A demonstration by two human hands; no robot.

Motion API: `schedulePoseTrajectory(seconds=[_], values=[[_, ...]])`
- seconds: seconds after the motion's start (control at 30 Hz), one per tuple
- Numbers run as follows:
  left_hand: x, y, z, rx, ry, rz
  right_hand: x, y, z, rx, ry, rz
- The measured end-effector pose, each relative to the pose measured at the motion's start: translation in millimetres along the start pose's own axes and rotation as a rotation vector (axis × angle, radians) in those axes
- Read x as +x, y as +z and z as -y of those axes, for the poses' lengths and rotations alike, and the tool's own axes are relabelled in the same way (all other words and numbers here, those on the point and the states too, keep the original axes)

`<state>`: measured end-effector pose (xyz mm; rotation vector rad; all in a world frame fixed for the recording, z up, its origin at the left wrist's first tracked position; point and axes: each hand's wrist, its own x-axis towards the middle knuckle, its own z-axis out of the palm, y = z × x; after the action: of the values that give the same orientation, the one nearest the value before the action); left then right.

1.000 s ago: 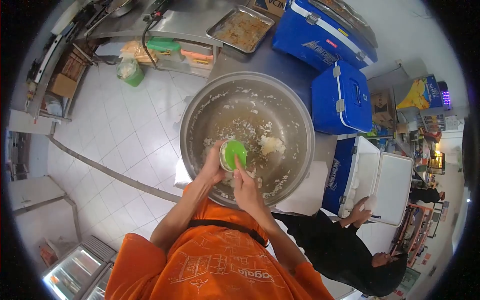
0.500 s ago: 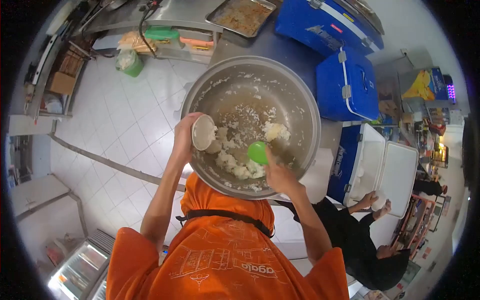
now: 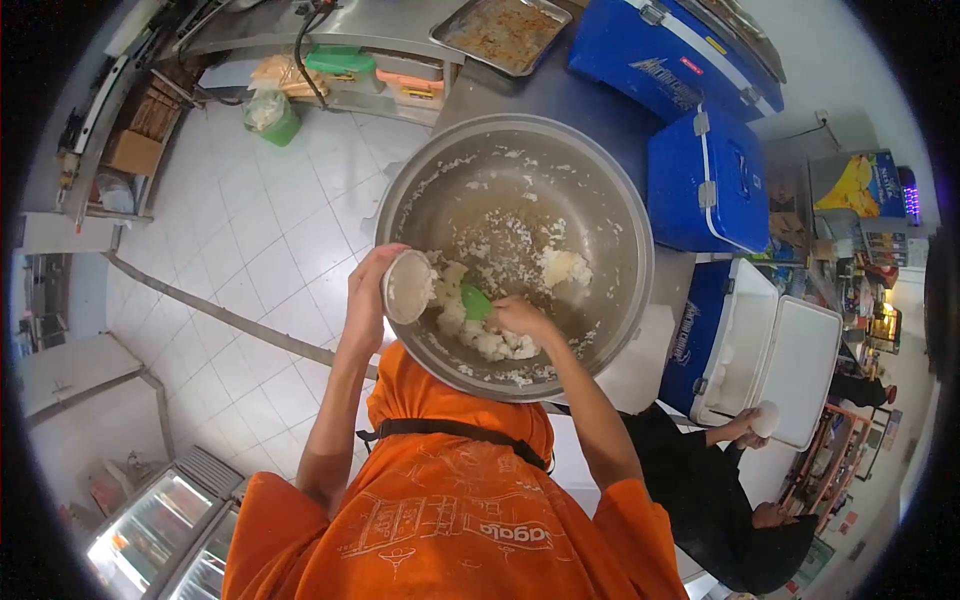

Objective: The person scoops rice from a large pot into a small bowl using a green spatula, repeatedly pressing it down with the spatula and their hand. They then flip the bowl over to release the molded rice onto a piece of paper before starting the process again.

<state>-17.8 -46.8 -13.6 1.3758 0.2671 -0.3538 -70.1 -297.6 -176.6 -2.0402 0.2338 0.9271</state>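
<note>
A large metal pot (image 3: 610, 200) stands in front of me with clumps of white rice (image 3: 497, 345) in its lower part and a yellowish lump (image 3: 566, 267) at the right. My left hand (image 3: 372, 290) is wrapped round a pale round bowl (image 3: 408, 287), tilted over the pot's left rim; white food shows inside it. My right hand (image 3: 520, 318) is closed on the handle end of a green scoop (image 3: 475, 301), whose head is down in the rice just right of the bowl.
Blue coolers (image 3: 705, 180) stand at the right, beside an open cooler (image 3: 735, 340). A co-worker in black (image 3: 700, 490) holds a white round item (image 3: 765, 419) at the lower right. A tray (image 3: 502, 35) lies behind the pot.
My right hand and the green scoop have moved left, toward the bowl, and the scoop has turned. My left hand still holds the bowl. The view has shifted slightly.
</note>
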Motion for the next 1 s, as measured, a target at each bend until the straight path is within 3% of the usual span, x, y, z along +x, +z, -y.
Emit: schedulePoseTrajectory(seconds=[0.07, 0.1, 0.23, 0.27, 0.33, 0.43, 0.47, 0.53, 0.57, 0.6, 0.67, 0.73, 0.8, 0.87, 0.93, 1.0], values=[[3, -2, 2, -0.084, -0.032, -0.068, -22, -18, 8, 0.252, 0.008, 0.211], [4, -1, 0, -0.09, -0.025, -0.069, -36, -27, 16, 0.244, 0.005, 0.209], [8, 15, -9, -0.219, -0.235, -0.048, -119, -55, 83, 0.158, -0.339, -0.247], [9, 23, -10, -0.28, -0.326, -0.042, -129, -50, 97, 0.141, -0.354, -0.243], [35, 40, 21, -0.346, -0.367, -0.007, -137, -20, 126, -0.67, -0.221, -0.726], [59, 71, 34, -0.461, -0.47, 0.228, -138, 18, 147, -0.794, -0.217, -0.918], [54, 77, 23, -0.457, -0.468, 0.246, -145, 6, 145, -0.795, -0.207, -0.934], [39, 81, 5, -0.548, -0.552, 0.254, -171, -34, 134, -0.471, -0.21, -0.798], [40, 78, 7, -0.548, -0.547, 0.256, -180, -50, 134, -0.158, -0.201, -0.721], [44, 74, 15, -0.593, -0.545, 0.295, -176, -54, 130, -0.161, -0.207, -0.722], [50, 72, 39, -0.63, -0.55, 0.336, -162, -50, 113, 0.026, -0.297, -0.472], [51, 82, 51, -0.524, -0.467, 0.275, -150, -31, 117, 0.009, -0.259, -0.544], [40, 77, 42, -0.526, -0.473, 0.322, -153, -43, 127, -0.145, -0.159, -0.479], [34, 76, 29, -0.429, -0.538, 0.217, -162, -51, 131, -0.149, -0.19, -0.538], [39, 75, 36, -0.44, -0.48, 0.231, -159, -54, 128, 0.081, -0.333, -0.509], [36, 63, 51, -0.449, -0.455, 0.219, -156, -50, 122, 0.026, -0.288, -0.49]])
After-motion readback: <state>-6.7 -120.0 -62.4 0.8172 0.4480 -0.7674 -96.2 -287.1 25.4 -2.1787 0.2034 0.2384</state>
